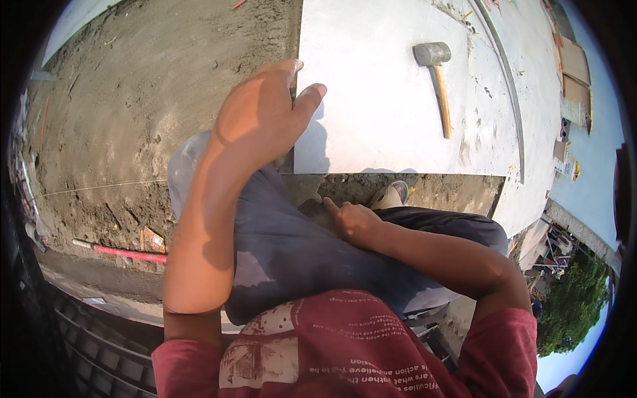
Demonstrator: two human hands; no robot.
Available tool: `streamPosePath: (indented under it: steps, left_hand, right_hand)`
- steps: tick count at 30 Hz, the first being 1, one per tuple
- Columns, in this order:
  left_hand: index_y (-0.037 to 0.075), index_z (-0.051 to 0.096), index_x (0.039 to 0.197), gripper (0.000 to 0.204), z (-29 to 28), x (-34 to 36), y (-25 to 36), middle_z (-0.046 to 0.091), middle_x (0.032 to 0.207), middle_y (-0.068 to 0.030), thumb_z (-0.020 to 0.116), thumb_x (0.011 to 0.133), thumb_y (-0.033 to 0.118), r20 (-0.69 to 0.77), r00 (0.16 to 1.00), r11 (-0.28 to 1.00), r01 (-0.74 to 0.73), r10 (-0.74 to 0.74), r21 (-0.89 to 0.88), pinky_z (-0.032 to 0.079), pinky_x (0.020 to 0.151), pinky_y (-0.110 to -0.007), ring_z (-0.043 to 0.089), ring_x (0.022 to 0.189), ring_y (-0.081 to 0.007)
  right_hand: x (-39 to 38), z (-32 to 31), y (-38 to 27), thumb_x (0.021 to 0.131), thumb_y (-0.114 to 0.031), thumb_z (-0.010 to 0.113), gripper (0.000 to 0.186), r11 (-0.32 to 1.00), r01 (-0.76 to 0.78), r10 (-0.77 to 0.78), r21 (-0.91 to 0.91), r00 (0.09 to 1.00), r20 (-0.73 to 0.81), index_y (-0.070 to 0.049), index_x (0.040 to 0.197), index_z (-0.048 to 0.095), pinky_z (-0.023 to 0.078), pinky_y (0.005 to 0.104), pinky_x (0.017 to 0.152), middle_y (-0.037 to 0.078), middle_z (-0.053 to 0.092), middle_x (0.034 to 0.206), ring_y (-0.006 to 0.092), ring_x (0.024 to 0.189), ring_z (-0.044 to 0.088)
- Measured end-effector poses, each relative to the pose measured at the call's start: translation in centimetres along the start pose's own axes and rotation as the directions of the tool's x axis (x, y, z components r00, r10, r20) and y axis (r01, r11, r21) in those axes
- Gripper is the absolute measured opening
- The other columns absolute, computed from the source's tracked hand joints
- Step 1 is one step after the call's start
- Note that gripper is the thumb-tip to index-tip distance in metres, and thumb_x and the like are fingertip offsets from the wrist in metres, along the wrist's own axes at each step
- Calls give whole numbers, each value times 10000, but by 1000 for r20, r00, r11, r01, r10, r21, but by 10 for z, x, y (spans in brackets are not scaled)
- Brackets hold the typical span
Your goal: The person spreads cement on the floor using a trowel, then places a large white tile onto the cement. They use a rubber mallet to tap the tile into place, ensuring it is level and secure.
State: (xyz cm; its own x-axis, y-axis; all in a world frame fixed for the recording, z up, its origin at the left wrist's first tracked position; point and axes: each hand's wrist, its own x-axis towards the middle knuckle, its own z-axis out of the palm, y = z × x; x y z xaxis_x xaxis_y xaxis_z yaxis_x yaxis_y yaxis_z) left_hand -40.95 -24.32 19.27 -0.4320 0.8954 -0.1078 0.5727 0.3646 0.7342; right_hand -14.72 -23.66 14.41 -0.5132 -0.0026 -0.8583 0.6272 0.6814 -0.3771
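1. The big grey tile (391, 93) lies flat on the ground, up in the middle of the view. Its left edge sits right beside the wet sand bed, and more pale tiles lie on its right side.
2. The sand bed (146, 99) is brown and bumpy. It fills the whole left side, and a thin white string (99, 187) runs across it.
3. The person's knee, in dark blue trousers (298, 252), is bent up in the middle. A red shirt (345, 351) shows at the bottom.
4. The left hand (262, 109) rests on the tile's left edge, close to the near corner. The fingers curl over the edge and the thumb lies flat on top of the tile. It grips the edge of the tile.
5. The right hand (355, 222) lies on the knee, down by the muddy ground. It holds nothing, and its fingers are loose and partly bent.
6. A rubber mallet (434, 76) with a grey head and a wooden handle lies on top of the tile, well away from both hands.
7. A red rod (126, 253) lies on the sand at the lower left.
8. A pale sandal (391, 194) peeks out just below the tile's near edge.
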Motion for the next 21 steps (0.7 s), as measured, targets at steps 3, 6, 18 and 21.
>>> streamPosePath:
  steps: [3,6,18,21]
  left_hand:
    - [-72,560,1294,583,9,33,19,633,1199,-284,618,923,374,254,966,983,0,-48,186,484,975,-439,610,1151,-392]
    - [-40,549,1314,570,37,71,32,615,1239,-261,610,918,364,512,852,934,-84,-114,348,480,980,-455,601,1150,-399]
    - [147,73,1588,1042,165,143,16,60,1636,-198,754,817,312,540,733,685,-139,-415,716,210,1172,-561,108,1496,-416]
    - [142,80,1585,1234,182,161,4,96,1604,-279,860,692,481,475,748,676,-47,-464,735,243,1149,-597,135,1471,-480]
  right_hand:
    - [18,13,-2,933,-145,447,635,980,-137,129,145,990,62,37,1507,245,537,480,835,300,644,995,427,946,666]
    - [12,10,-1,938,-187,470,622,988,-119,119,101,993,9,46,1485,285,540,480,835,282,663,983,423,948,673]
    - [-36,3,51,945,-78,412,531,954,-276,275,115,961,23,46,1459,362,567,425,770,218,700,961,337,901,702]
    - [-52,-3,65,946,-78,415,515,926,-343,347,156,938,3,34,1447,382,569,418,745,214,700,954,325,900,703]
